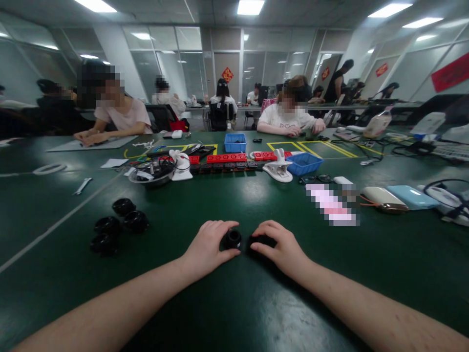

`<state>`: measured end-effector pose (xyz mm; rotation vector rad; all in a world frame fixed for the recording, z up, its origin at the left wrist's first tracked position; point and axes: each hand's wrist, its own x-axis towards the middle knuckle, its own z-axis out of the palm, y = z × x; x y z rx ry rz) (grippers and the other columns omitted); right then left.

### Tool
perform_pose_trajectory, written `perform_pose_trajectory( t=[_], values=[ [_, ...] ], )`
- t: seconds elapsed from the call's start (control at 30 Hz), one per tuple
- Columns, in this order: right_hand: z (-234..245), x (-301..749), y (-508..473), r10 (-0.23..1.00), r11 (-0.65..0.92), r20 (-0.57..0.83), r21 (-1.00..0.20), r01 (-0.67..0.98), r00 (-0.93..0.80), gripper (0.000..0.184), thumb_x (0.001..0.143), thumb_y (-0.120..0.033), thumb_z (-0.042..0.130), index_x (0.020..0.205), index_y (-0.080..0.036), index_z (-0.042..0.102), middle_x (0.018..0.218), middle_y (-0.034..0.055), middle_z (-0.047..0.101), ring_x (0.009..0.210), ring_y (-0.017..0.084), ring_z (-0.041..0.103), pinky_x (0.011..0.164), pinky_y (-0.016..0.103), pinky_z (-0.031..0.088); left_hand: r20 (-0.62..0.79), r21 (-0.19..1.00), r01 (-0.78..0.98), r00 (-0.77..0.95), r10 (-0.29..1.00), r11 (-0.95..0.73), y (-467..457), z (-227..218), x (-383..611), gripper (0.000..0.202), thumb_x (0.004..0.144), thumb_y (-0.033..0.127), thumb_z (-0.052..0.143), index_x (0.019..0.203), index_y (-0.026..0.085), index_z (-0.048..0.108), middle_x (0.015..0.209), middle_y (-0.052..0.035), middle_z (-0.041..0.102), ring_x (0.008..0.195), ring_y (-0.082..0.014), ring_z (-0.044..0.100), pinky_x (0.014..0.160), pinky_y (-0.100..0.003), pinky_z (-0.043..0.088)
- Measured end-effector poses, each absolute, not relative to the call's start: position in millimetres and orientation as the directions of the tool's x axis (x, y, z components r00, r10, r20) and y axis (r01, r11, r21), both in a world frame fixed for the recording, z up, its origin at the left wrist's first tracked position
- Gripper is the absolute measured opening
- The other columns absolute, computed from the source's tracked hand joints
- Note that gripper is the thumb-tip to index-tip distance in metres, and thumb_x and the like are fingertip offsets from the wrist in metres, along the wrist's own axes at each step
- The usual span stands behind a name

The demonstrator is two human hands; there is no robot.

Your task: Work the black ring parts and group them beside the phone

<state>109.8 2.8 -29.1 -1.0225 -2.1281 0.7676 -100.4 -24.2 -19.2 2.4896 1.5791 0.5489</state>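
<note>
A short black cylindrical part with a round opening (233, 238) sits between the thumb and fingers of my left hand (205, 247), low over the green table. To its right, my right hand (286, 247) curls around another black part (264, 239), mostly hidden by the fingers and too dark to make out its shape. A small gap separates the two parts. Left of my left hand stands a group of several glossy black ring-shaped parts, among them a near one (104, 243) and one at the back (123, 206).
Across the table lie a metal bowl of black parts (156, 182), red sockets (227, 158), white clamp stands (278, 168) and blue bins (305, 163). A wrench (82, 186) lies at left; power banks (384, 198) and cables are at right. Two people sit opposite.
</note>
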Motion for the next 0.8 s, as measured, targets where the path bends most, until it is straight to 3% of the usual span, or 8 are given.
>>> perform_pose_trajectory(
  t=[0.17,0.27,0.4,0.57,0.7,0.8],
  values=[
    [-28.0,109.2,0.6,0.814,0.536,0.272,-0.694,0.481,-0.514,0.016,0.067,-0.023,0.07,0.068,-0.016,0.055,0.086,0.0028,0.056,0.082,0.016,0.055,0.075,0.031,0.045,0.216,0.174,0.908,0.344,0.914,-0.382,-18.2,-11.9,-109.0,0.042,0.077,0.033,0.064,0.115,0.022,0.05,0.095,-0.0024,0.062,0.094,-0.0211,0.055,0.095,-0.039,0.031],
    [-26.3,108.3,-1.7,0.805,0.543,0.249,-0.676,0.498,-0.539,0.015,0.068,-0.021,0.069,0.068,-0.016,0.055,0.088,0.0035,0.056,0.083,0.016,0.055,0.075,0.031,0.045,0.196,0.071,0.954,0.274,0.941,-0.293,-8.2,-6.6,-123.0,0.039,0.079,0.034,0.061,0.114,0.021,0.052,0.1,-0.0059,0.064,0.098,-0.0238,0.055,0.101,-0.044,0.021],
    [-23.8,107.8,-4.5,0.796,0.551,0.228,-0.655,0.517,-0.56,0.01,0.071,-0.02,0.066,0.07,-0.016,0.057,0.093,0.0047,0.057,0.086,0.017,0.055,0.077,0.033,0.044,0.152,-0.05,0.991,0.13,0.98,-0.124,11.7,0.3,-152.7,0.039,0.08,0.037,0.059,0.115,0.02,0.052,0.102,-0.0099,0.065,0.098,-0.0288,0.056,0.098,-0.05,0.02],
    [-21.1,108.5,-7.0,0.801,0.547,0.208,-0.638,0.543,-0.562,0.012,0.072,-0.021,0.065,0.081,-0.017,0.058,0.091,0.0039,0.059,0.085,0.017,0.056,0.077,0.032,0.045,0.03,-0.159,0.987,-0.001,1.0,0.006,34.8,11.9,-191.7,0.033,0.078,0.041,0.062,0.104,0.021,0.059,0.097,-0.0069,0.066,0.098,-0.0297,0.056,0.097,-0.052,0.023],
    [-20.1,108.5,-8.2,0.821,0.517,0.182,-0.64,0.568,-0.541,0.022,0.072,-0.022,0.064,0.092,-0.017,0.058,0.092,0.0046,0.06,0.086,0.018,0.057,0.076,0.034,0.045,-0.067,-0.181,0.982,-0.061,0.996,0.048,46.4,19.4,-219.7,0.027,0.088,0.033,0.053,0.107,0.014,0.055,0.109,-0.0075,0.056,0.099,-0.0227,0.055,0.086,-0.045,0.042],
    [-20.2,108.4,-8.6,0.825,0.507,0.171,-0.647,0.57,-0.539,0.028,0.072,-0.022,0.064,0.099,-0.016,0.057,0.097,0.0057,0.06,0.09,0.019,0.056,0.079,0.035,0.045,-0.077,-0.14,0.986,-0.098,0.992,0.087,51.9,22.9,-241.1,0.024,0.088,0.029,0.053,0.108,0.014,0.054,0.108,-0.0071,0.056,0.094,-0.0212,0.057,0.079,-0.04,0.048]
  ],
)
